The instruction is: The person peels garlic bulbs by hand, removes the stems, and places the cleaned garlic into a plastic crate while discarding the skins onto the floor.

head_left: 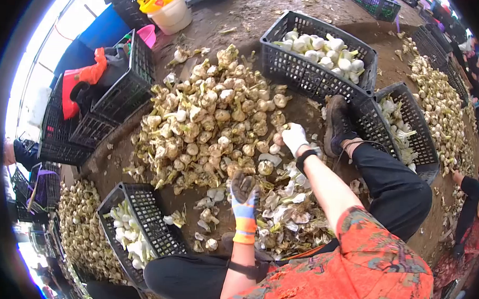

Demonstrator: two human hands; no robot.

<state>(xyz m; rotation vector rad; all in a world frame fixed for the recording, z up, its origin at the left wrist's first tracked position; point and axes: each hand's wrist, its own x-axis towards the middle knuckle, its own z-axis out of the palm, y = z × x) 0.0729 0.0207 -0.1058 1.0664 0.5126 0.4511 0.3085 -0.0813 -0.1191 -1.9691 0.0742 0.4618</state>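
Note:
My left hand (244, 195), in an orange and blue glove with a dark, dirty palm, is at the lower edge of the garlic pile (214, 121). Its fingers are curled, and what they hold, if anything, is too small to make out. To the right, my right hand (293, 139) in a white glove touches the pile's right edge, its fingers bent beside a pinkish garlic bulb (278, 139). Whether they grip it is unclear. Loose peeled skins (285, 210) lie between my forearms.
A black crate of white bulbs (318, 57) stands at the top. Other garlic crates are at the right (411, 125) and lower left (134, 230). Stacked crates (113, 96), a white bucket (173, 15) and a co-worker's arm (467, 186) show farther out.

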